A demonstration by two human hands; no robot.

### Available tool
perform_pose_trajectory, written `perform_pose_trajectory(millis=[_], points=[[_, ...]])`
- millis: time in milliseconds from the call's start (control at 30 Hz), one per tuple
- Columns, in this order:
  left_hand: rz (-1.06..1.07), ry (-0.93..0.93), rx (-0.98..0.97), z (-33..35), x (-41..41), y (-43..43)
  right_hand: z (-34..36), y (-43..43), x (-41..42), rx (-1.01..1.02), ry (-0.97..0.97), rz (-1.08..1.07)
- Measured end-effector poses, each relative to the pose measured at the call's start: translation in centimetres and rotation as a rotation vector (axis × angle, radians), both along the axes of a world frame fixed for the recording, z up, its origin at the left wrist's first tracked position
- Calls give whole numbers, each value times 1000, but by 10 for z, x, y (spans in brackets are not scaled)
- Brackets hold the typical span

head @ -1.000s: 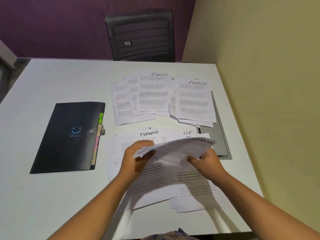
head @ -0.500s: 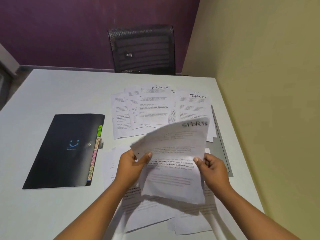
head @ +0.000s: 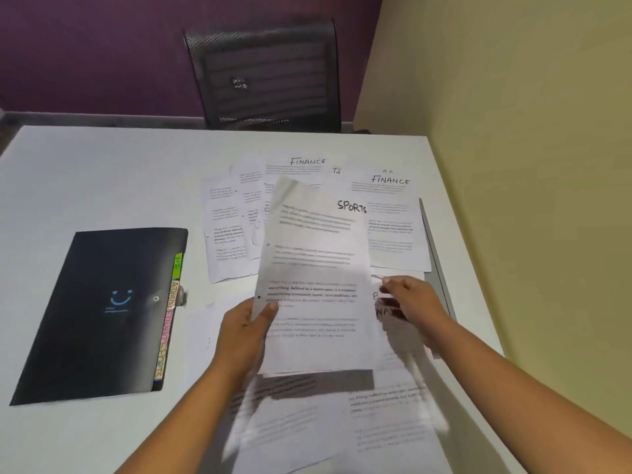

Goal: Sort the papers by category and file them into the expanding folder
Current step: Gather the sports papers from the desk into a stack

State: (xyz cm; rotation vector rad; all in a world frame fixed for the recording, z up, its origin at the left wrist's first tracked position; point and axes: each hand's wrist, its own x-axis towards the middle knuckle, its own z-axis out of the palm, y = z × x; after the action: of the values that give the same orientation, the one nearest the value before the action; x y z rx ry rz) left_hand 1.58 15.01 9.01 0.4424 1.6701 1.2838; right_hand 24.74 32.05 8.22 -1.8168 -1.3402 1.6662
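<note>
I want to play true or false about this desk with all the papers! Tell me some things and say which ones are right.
1. The left hand holds the SPORTS sheet. True.
2. The black folder stands wide open. False: it lies flat and closed on the table.
3. Two FINANCE sheets lie at the far side. True.
4. The right hand grips the SPORTS sheet too. False: it is to the right of that sheet, over the loose papers. It is too blurred to tell what its fingers touch.
</note>
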Motion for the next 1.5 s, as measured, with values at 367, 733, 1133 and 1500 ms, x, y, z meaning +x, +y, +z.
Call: perform_pose_trajectory(millis=[367,733,1133,1500], points=[[150,-143,23,-20,-38,56,-46,111,-2,53,-786,2],[177,-163,19,-35,-40,63,-57,133,-13,-64,-634,-121],[191,-111,-10,-30,-34,59,-54,116,-26,-52,-573,-139],[210,-177,-18,-30,-34,57,-31,109,-32,-61,-561,-247]])
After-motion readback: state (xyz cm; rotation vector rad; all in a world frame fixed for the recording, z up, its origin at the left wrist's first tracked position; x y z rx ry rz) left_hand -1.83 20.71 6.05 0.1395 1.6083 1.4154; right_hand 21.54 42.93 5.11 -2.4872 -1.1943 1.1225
